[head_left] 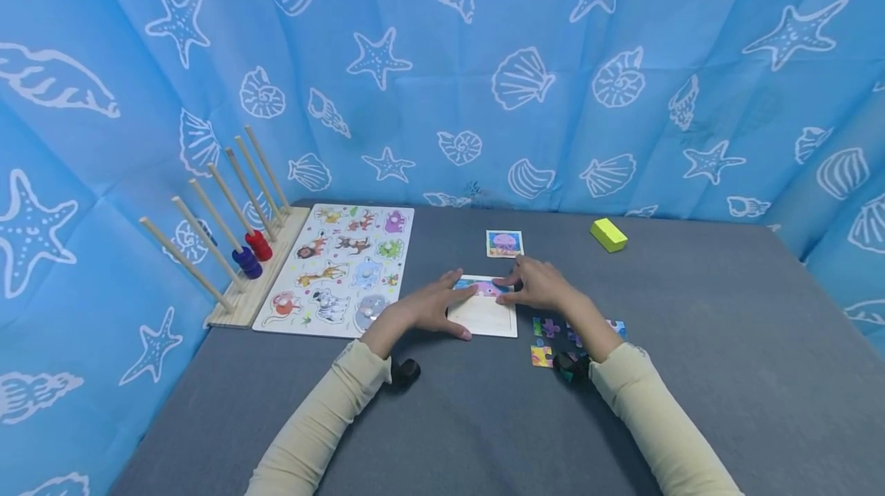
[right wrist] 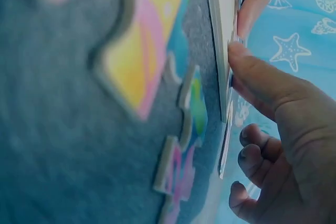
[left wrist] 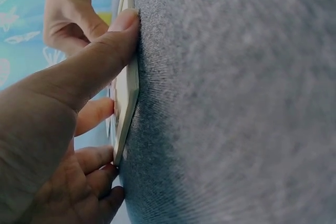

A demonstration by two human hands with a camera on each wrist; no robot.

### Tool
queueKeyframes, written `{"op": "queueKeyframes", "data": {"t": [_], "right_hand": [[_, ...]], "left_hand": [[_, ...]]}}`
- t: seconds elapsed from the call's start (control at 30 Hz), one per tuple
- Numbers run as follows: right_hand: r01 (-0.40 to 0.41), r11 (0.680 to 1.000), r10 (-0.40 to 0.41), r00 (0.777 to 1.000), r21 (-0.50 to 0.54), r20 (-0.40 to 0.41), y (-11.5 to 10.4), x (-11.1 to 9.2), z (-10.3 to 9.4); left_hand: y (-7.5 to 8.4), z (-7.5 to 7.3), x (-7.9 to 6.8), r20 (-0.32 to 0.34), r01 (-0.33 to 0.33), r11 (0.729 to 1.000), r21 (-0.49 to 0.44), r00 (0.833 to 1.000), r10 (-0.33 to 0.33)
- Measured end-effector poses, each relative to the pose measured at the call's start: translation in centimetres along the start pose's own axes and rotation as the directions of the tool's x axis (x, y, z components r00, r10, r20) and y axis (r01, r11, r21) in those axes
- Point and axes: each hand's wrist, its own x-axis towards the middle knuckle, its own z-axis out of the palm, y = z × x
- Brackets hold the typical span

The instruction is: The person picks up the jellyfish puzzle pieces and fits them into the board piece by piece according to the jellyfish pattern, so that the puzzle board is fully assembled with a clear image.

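Observation:
A shallow wooden puzzle tray (head_left: 484,321) lies on the grey table, with pink and blue jigsaw pieces (head_left: 487,288) along its far side. My left hand (head_left: 432,307) holds the tray at its left side, the thumb at the near edge and the fingers farther up. In the left wrist view that thumb (left wrist: 123,22) lies against the tray's rim (left wrist: 128,77). My right hand (head_left: 542,285) reaches over the far right corner and pinches a puzzle piece there between thumb and index finger. In the right wrist view its other fingers (right wrist: 254,156) are curled; the hand hides most of that piece.
Loose jigsaw pieces (head_left: 542,356) lie right of the tray, partly under the right forearm. A small picture card (head_left: 505,243) lies beyond it. A yellow block (head_left: 608,235) sits back right. At left are an animal peg board (head_left: 346,269) and a wooden rod stand (head_left: 238,304) with rings.

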Motion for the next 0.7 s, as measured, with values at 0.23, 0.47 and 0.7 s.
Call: {"op": "queueKeyframes", "data": {"t": [0.23,0.47,0.7], "right_hand": [[-0.029,0.988,0.031,0.999,0.151,-0.008,0.0,-0.1,0.3],[-0.018,0.984,0.023,0.999,0.179,-0.023,-0.1,-0.3,0.1],[0.035,0.981,-0.025,0.998,0.190,-0.055,0.4,-2.0,-0.3]], "left_hand": [[-0.4,-0.4,-0.4,0.010,-0.033,0.999,-0.020,0.999,0.033],[-0.6,-0.8,-0.9,-0.008,-0.042,0.999,0.014,0.999,0.042],[-0.9,-0.8,-1.6,-0.015,-0.038,0.999,-0.004,0.999,0.038]]}}
